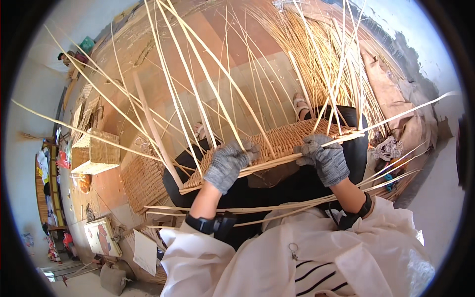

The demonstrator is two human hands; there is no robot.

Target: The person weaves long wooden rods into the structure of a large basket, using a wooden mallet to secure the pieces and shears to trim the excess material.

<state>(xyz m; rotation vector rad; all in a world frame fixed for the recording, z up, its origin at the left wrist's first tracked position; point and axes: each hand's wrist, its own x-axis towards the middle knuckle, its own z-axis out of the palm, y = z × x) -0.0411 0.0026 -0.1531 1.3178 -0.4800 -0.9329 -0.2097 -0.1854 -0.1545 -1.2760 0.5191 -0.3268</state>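
A partly woven wicker basket (292,141) lies across my knees, long pale stakes fanning up and away from its weave. My left hand (227,166), in a grey knitted glove, is closed at the near edge around the wicker rods beside an upright stake. Farther right on the same edge, my right hand (325,159), gloved alike, grips the wicker rods with its fingers bent. From beyond the right hand a long wicker rod (408,113) sticks out to the right. A thicker wooden stick (152,123) rises from the basket's left corner. The fingertips are partly hidden.
A large bundle of loose rods (321,59) lies on the floor at far right, by crumpled brown sheeting (386,84). At left stand a woven box (101,153) and a flat woven panel (143,178). More rods (307,202) cross my lap beneath the forearms.
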